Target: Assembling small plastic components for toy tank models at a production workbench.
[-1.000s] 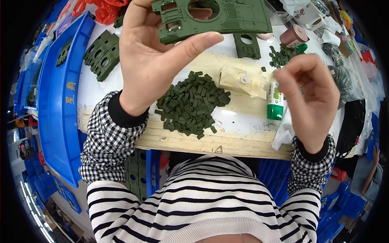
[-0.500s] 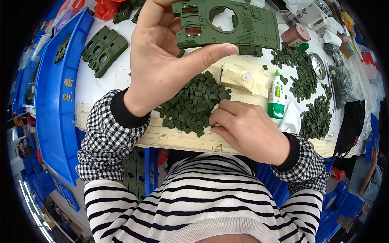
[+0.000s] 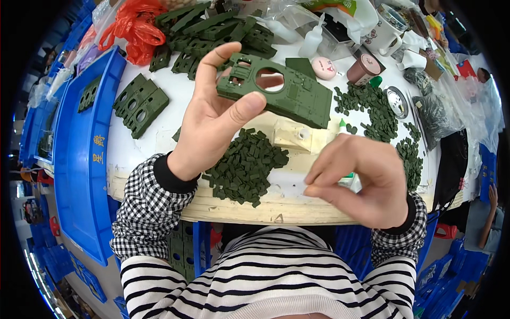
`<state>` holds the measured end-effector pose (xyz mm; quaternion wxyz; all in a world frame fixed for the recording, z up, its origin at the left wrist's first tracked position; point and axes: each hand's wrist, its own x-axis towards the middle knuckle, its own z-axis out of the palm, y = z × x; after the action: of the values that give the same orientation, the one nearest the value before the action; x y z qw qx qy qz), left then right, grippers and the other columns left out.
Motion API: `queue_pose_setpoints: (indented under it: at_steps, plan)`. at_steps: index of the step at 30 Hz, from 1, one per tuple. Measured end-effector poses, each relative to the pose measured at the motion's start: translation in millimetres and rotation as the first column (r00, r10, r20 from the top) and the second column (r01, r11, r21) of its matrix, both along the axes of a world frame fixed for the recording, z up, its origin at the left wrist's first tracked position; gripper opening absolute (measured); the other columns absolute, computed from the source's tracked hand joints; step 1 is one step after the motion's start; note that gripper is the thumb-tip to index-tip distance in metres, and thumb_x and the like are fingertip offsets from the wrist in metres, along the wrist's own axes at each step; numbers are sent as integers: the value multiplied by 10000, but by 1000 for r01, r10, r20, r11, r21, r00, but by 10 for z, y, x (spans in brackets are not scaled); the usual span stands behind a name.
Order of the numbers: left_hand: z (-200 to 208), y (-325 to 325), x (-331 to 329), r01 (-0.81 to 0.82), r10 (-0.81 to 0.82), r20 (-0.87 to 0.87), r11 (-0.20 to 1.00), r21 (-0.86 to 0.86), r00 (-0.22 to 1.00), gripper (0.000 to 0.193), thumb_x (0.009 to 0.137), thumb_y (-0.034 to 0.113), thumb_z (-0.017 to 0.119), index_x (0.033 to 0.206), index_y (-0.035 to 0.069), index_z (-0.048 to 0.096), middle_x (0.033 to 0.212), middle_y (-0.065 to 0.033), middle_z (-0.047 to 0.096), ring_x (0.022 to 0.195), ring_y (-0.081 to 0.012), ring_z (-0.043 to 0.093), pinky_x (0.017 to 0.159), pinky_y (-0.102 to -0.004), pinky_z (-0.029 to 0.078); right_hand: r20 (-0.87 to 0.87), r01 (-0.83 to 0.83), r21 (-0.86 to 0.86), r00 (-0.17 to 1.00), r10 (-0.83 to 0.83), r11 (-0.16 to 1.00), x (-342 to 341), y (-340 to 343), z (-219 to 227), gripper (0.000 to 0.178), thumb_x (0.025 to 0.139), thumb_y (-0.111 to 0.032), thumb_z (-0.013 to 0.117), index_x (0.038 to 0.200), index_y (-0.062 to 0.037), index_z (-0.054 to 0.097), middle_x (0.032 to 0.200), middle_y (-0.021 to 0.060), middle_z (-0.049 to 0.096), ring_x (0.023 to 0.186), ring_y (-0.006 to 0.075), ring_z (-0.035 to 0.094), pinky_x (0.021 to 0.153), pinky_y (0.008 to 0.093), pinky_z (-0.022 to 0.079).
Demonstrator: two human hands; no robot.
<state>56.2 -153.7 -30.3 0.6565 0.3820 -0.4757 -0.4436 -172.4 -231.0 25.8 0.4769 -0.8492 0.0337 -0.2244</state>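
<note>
My left hand (image 3: 204, 127) grips a dark green plastic tank hull part (image 3: 305, 98) by its left end, thumb on top. The hull hangs over the table, its right end tilted down, with a large round hole through it. My right hand (image 3: 366, 178) is raised above the front of the table, thumb and fingertips pinched together. Whatever it pinches is too small or hidden to make out. Between the hands lies a heap of small flat green pieces (image 3: 244, 173). A cream-coloured block (image 3: 286, 137) sits behind the heap. Mostly hidden behind my right hand is a tube with a green tip (image 3: 342, 126).
A blue tray (image 3: 79, 175) stands at the left, with three joined-looking green hull parts (image 3: 141, 103) beside it. More hull parts (image 3: 212, 34) are piled at the back. Loose green pieces (image 3: 380, 119), a pinkish-brown canister (image 3: 364, 69) and a round metal lid (image 3: 396, 102) lie at the right.
My right hand has left the heap's edge and moved right, still pinched. The hull in my left hand has tilted, its right end dropping. The view has shifted, showing more of the table's far side.
</note>
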Motion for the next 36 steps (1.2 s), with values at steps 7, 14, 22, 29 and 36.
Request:
queue_pose_setpoints:
  at_steps: [7, 14, 22, 29, 36]
  plan:
    - [107, -5, -84, 228, -215, -113, 965, 130, 970, 832, 919, 263, 689, 1531, 124, 143, 1414, -235, 456, 1234, -306, 565, 937, -467, 563, 133, 260, 270, 943, -303, 927, -162, -134, 63, 176, 754, 105, 771, 898, 25, 710, 892, 90, 695, 823, 152, 703, 712, 251, 576]
    - [141, 27, -154, 310, -294, -111, 933, 182, 949, 839, 900, 266, 707, 1527, 119, 168, 1385, -210, 490, 1177, -280, 603, 896, -439, 587, -82, 303, 548, 947, -311, 780, -74, -162, 54, 194, 826, 56, 727, 1019, 54, 715, 935, 116, 723, 816, 117, 693, 719, 224, 567]
    - [152, 38, -161, 348, -342, -69, 908, 232, 937, 829, 889, 203, 716, 1523, 111, 190, 1343, -143, 510, 1169, -241, 592, 896, -408, 590, -31, 227, 550, 967, -252, 804, -63, -199, -70, 200, 870, 31, 691, 1067, 65, 693, 937, 126, 720, 820, 130, 696, 751, 234, 573]
    - [144, 74, -156, 375, -371, -64, 894, 245, 926, 793, 894, 121, 703, 1521, 94, 217, 1282, -79, 524, 1093, -176, 602, 885, -352, 589, -118, 252, 599, 967, -227, 760, -33, -168, -40, 131, 891, -9, 692, 996, 67, 668, 883, 86, 705, 809, 109, 680, 733, 224, 560]
    - [117, 80, -183, 416, -419, -44, 877, 241, 907, 771, 899, 54, 681, 1518, 77, 221, 1276, -87, 527, 1076, -158, 602, 895, -303, 560, 23, 300, 244, 949, -315, 922, -3, -167, -165, 78, 847, -71, 727, 893, -17, 693, 1030, 97, 633, 930, 135, 605, 833, 273, 481]
